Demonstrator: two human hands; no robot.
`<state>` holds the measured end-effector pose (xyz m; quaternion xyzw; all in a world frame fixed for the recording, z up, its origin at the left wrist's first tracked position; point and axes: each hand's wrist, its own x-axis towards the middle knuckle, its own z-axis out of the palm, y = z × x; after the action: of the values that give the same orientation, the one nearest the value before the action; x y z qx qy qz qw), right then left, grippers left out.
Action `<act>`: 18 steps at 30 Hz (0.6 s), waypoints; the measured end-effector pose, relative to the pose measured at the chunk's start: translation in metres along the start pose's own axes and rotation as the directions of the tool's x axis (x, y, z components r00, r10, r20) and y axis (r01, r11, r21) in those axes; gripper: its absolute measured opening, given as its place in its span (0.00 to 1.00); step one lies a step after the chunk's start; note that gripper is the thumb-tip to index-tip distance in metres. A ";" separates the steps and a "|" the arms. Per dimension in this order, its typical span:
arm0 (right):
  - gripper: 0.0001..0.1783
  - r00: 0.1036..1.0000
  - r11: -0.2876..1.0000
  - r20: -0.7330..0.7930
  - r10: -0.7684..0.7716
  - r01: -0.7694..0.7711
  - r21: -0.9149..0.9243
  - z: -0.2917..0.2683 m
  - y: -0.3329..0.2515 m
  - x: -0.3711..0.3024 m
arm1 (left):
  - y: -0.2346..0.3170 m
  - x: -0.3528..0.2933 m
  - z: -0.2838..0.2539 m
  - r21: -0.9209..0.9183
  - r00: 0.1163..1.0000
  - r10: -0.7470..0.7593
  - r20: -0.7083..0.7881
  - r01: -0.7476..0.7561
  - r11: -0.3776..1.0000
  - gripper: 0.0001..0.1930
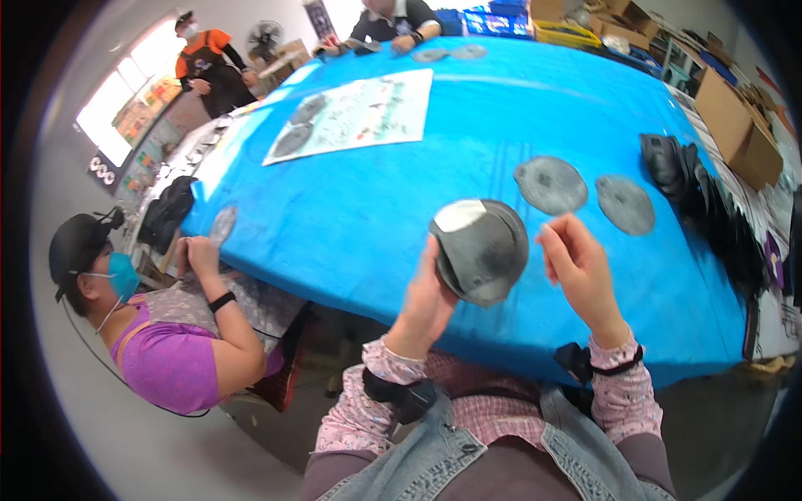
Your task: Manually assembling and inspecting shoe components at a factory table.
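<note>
A round grey disc [482, 248], dark with a pale patch along its upper edge, is held up above the near edge of the blue worktop [376, 209], in front of the person's chest. It is clasped by the left hand [426, 296], whose grip is closed on the disc's left rim, with the fingers behind it and the thumb at the front. The right hand [581, 267] is raised just beside the disc's right edge; its fingers are loosely curled and pinched together, and whether anything is held in that grip cannot be told. Two more flat grey discs [551, 184] are laid side by side on the worktop beyond the hands, and a row of dark stacked pieces [668, 163] is seen to their right. A large printed sheet [359, 113] is spread farther along the worktop. At the left, a seated person in a purple top [171, 355] is seen with hands on the worktop's edge.
</note>
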<state>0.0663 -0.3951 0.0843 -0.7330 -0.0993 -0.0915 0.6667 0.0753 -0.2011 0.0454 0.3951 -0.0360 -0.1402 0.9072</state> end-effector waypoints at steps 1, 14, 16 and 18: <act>0.09 0.998 0.998 -0.035 -0.056 0.055 -0.035 0.001 0.000 -0.003 | -0.001 0.000 -0.001 -0.024 1.000 -0.012 -0.021 0.012 1.000 0.27; 0.07 0.696 0.436 0.470 -0.543 0.712 -0.551 0.012 -0.016 0.033 | -0.013 -0.014 0.008 0.128 1.000 -0.001 0.006 0.000 0.992 0.27; 0.08 0.700 0.392 0.500 -0.510 0.707 -0.589 0.022 -0.011 0.030 | -0.016 -0.017 0.009 0.200 0.999 0.031 0.026 -0.036 0.979 0.27; 0.09 0.702 0.343 0.525 -0.481 0.702 -0.624 0.030 -0.005 0.028 | -0.017 -0.019 0.011 0.185 0.999 0.025 0.030 -0.030 0.982 0.26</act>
<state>0.0920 -0.3638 0.0940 -0.8633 -0.3911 -0.2697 0.1705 0.0512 -0.2142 0.0411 0.4753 -0.0668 -0.1294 0.8677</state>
